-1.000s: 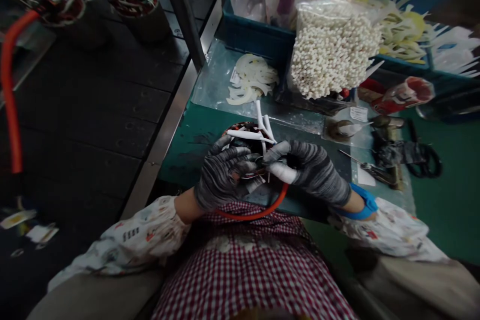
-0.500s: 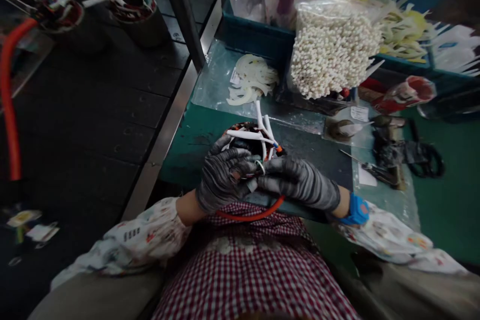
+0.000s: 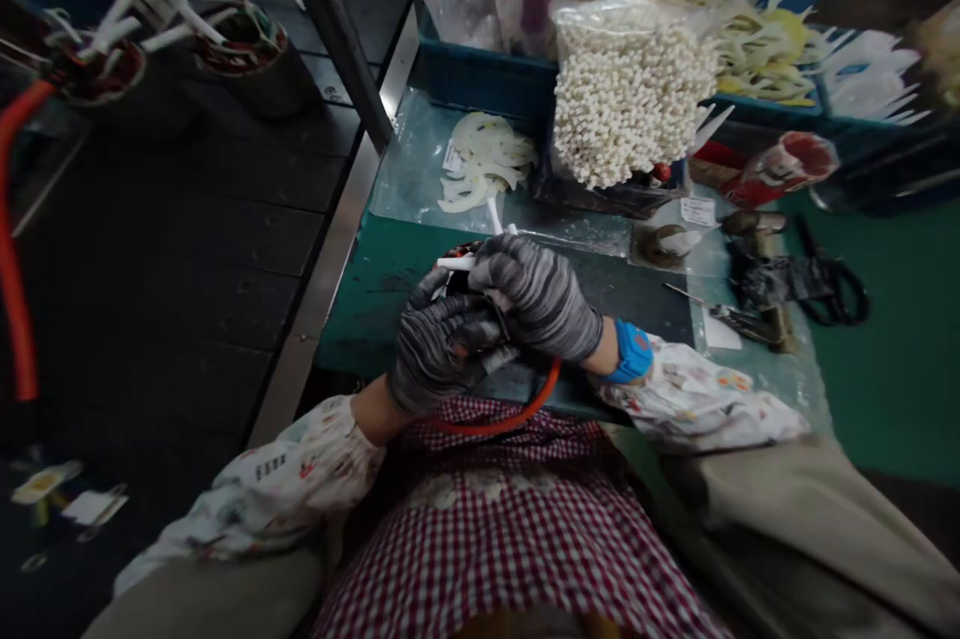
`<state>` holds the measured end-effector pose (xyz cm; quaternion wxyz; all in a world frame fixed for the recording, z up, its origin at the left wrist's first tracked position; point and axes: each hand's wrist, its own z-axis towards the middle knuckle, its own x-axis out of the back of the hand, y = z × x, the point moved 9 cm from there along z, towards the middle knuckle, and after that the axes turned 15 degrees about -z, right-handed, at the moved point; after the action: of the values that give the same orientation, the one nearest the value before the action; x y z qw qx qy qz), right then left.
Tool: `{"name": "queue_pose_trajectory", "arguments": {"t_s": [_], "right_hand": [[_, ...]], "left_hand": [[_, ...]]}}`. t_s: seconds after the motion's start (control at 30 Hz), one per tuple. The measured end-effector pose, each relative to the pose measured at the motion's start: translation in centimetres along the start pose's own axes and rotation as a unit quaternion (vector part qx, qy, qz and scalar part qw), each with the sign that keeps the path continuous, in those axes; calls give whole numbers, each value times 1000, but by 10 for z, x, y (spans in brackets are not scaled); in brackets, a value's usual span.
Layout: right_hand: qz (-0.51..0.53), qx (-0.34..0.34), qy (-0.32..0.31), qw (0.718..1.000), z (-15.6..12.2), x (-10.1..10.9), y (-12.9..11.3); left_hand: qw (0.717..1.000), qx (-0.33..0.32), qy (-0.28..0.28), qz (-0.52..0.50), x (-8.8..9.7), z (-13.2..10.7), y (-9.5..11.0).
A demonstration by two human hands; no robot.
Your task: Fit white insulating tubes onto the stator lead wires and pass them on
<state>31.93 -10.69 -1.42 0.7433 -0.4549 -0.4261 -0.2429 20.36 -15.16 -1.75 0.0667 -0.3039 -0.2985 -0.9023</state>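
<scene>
Both hands wear grey striped gloves and meet over a round motor stator (image 3: 459,251), whose copper-coloured winding shows at its far rim. My left hand (image 3: 439,349) is closed around the stator's near left side. Curled over its top right, my right hand (image 3: 541,299) has its fingers closed; whatever is between them is hidden. White insulating sleeves (image 3: 454,263) stick out past the fingers at the far side. An orange cable (image 3: 517,421) loops below the hands, in front of the checked apron (image 3: 525,549). Most of the stator is covered by the gloves.
Behind lie pale curved strips (image 3: 486,159) on plastic film and a bag of small white pieces (image 3: 634,94). To the right are pliers (image 3: 742,321), black-handled scissors (image 3: 836,289) and a red can (image 3: 784,169). Other stators (image 3: 251,59) stand on the dark surface at left, beside a metal post (image 3: 330,29).
My right hand has moved left and up, over the stator's top, and its fingers have curled in. My left hand keeps its hold. The view has shifted slightly.
</scene>
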Motion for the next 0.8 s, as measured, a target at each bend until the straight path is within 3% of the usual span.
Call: {"name": "queue_pose_trajectory", "arguments": {"t_s": [0.1,0.2,0.3,0.37,0.47,0.57,0.7,0.73,0.8], "right_hand": [[25,-9,81,996,5,17,9],[49,-96,172,979,-15,32,34],[100,-127,100,982,-28,5,45],[128,-120,60,983,-29,-12,47],[108,-85,48,989,-17,-13,49],[132,-6,-10,991,10,-9,50],[251,95,-135,954,40,-21,47],[268,87,-138,949,44,-24,50],[273,19,-76,959,45,-25,65]], "left_hand": [[998,-40,-43,-3,0,-5,-4],[991,-81,-88,57,7,-9,-1],[983,-89,-85,136,26,-6,4],[975,-100,-129,149,31,-2,7],[957,-140,-227,116,32,4,12],[938,-161,-275,134,39,15,12],[930,-215,-241,177,47,18,20],[934,-221,-223,167,48,16,21],[947,-204,-204,138,47,9,18]]}}
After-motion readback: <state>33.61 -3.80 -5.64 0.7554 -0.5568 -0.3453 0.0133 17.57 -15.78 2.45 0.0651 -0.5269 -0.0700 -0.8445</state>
